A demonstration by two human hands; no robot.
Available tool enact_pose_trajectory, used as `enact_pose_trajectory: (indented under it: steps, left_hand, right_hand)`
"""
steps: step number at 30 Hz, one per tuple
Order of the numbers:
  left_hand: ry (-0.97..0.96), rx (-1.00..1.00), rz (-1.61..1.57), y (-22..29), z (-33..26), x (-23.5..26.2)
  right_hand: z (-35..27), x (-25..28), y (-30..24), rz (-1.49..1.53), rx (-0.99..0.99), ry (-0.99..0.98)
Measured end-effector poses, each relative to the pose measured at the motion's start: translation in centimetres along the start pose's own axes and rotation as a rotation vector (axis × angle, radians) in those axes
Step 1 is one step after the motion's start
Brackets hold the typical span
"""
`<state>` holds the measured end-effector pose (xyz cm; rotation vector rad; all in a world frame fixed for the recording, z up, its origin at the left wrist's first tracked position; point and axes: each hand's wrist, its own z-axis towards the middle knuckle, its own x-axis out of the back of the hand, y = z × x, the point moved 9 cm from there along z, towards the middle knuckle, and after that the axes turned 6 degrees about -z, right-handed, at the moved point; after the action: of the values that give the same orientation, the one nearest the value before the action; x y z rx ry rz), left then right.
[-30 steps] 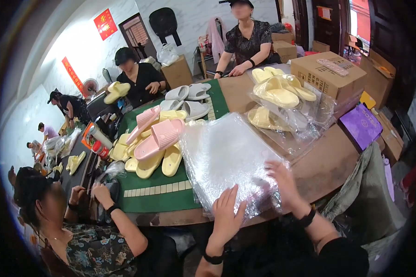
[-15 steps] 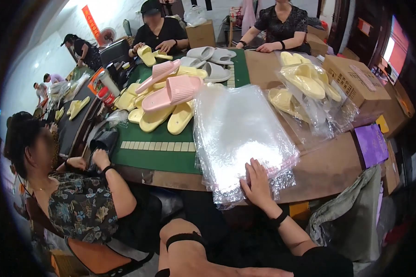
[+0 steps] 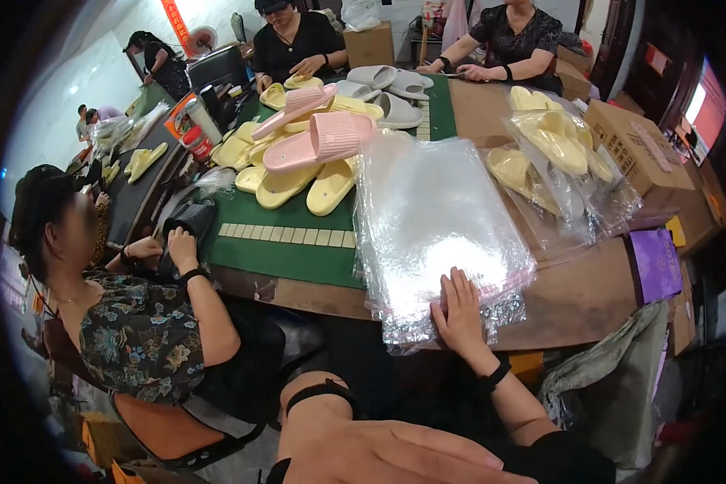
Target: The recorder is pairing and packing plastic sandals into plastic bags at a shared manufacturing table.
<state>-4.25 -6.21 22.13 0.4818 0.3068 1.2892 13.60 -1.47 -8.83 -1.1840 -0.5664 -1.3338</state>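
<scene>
My right hand (image 3: 463, 313) lies flat with its fingers stretched on the near edge of a stack of clear plastic bags (image 3: 436, 210). The bags are shiny and overhang the table's front edge a little. Close to the camera, at the bottom of the view, my left hand (image 3: 411, 453) is raised with its fingers stretched toward the right. Nothing shows in it, and its fingertips are partly cut off by the lower edge. Pink slippers (image 3: 321, 143) rest on a heap of yellow slippers (image 3: 285, 187) left of the bags.
Grey slippers (image 3: 397, 111) lie behind the heap. Yellow slippers in clear bags (image 3: 552, 149) sit at the right, beside a cardboard box (image 3: 633, 149) and a purple box (image 3: 655, 264). A seated co-worker (image 3: 145, 323) at the left handles a dark slipper (image 3: 189, 222). Two more people sit across the table.
My left hand has come further into view at the bottom, its fingers now showing. My right hand stays on the bags. The far co-worker has lowered a yellow slipper. The view has shifted slightly.
</scene>
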Motion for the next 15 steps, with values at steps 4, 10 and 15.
enact_pose_trajectory:
  steps: [4,10,15]
  left_hand:
    - [0.269,0.226,-0.195,-0.7,-2.0,0.8]
    - [0.161,-0.294,-0.045,0.2,-3.0,-3.6]
    - [-0.074,-0.202,-0.037,0.9,-2.9,-2.2]
  right_hand:
    - [-0.1,-0.2,0.5,-0.022,0.0,0.001]
    - [0.1,0.1,-0.2,0.016,-0.001,0.01]
    - [0.1,-0.3,0.4,-0.009,-0.012,0.013]
